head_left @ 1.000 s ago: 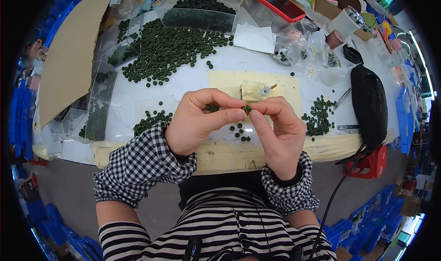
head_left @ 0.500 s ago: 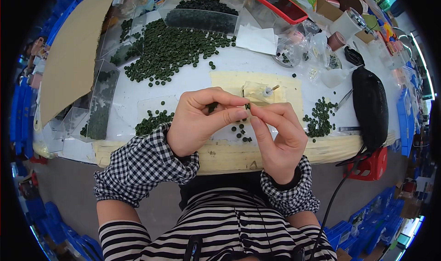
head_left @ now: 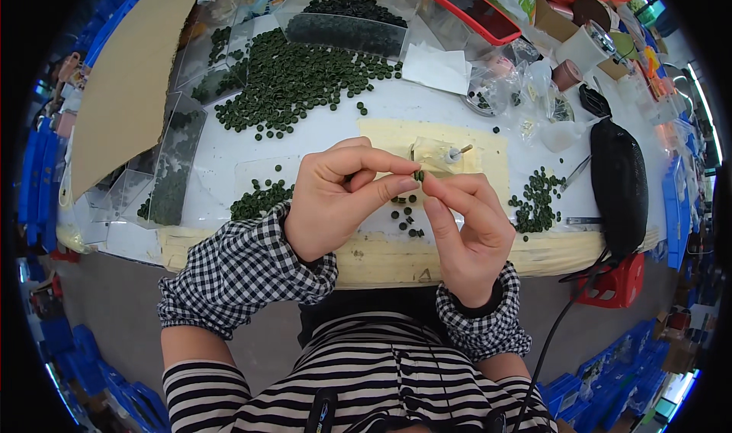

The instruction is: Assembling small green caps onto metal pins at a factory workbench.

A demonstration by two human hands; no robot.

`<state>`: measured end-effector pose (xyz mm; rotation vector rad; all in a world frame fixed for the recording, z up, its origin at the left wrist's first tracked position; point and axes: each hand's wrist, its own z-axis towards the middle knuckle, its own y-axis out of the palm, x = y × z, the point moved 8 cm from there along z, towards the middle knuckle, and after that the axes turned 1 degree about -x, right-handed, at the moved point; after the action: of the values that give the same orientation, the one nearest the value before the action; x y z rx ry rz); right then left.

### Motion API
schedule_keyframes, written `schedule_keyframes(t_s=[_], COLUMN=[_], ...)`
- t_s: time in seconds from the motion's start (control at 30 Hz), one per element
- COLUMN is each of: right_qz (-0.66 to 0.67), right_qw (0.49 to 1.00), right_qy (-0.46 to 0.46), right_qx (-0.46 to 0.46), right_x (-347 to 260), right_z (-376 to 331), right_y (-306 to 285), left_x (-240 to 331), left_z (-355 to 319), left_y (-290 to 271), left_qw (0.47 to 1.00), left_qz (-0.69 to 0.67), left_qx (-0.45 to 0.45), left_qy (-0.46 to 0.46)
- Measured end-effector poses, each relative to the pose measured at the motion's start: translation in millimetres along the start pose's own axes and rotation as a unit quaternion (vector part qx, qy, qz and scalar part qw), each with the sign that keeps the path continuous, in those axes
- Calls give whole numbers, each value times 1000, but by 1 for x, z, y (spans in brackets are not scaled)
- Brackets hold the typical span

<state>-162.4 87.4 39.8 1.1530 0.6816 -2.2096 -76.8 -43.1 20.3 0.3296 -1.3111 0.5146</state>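
A small dark green round piece (head_left: 418, 175) sits between the thumb and index finger of my left hand (head_left: 328, 197), which is closed in a pinch. My right hand (head_left: 476, 231) comes in from the other side, its index fingertip against the piece. Its thumb is bent in just below the index finger, and whether something tiny lies between them cannot be seen. Under my fingertips several loose green pieces (head_left: 406, 215) lie on the table. Just beyond my hands stands a small fixture (head_left: 446, 152) with a thin brownish pin, wrapped in pale yellow tape.
A big spread of green pieces (head_left: 282, 75) covers the far left, beside a filled clear bin (head_left: 347, 36). Smaller piles lie left (head_left: 259, 202) and right (head_left: 537, 202). White paper (head_left: 436, 68), tweezers (head_left: 577, 172), a black pouch (head_left: 619, 181) and cardboard (head_left: 126, 82) surround the work spot.
My view has shifted slightly, so the table things appear a little farther right. My right thumb has drawn slightly away from the piece. Both hands stay together at it.
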Motion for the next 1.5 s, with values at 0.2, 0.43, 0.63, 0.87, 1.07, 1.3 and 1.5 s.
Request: schedule_keyframes(t_s=[0.2,0.43,0.63,0.87,1.07,1.3,1.5], right_qz=[-7,-13,-7,1,15,35,37], right_qw=[1000,1000,999,998,997,995,995], right_qy=[-4,-5,-2,-1,9,20,22], right_qx=[-2,-13,-47,-66,-78,-87,-92], right_x=[0,-1,-1,0,3,7,7], right_z=[-1,0,3,3,4,3,3], right_y=[0,1,0,2,3,1,0], left_x=[3,11,14,9,8,7,7], left_z=[0,-1,-2,-2,-2,0,0], left_y=[1,-1,0,0,-1,1,1], left_qw=[1000,996,992,994,995,997,996], left_qz=[9,73,104,86,88,72,80], left_qx=[1,5,-3,1,-13,-20,-26], left_qy=[10,54,70,60,40,27,32])
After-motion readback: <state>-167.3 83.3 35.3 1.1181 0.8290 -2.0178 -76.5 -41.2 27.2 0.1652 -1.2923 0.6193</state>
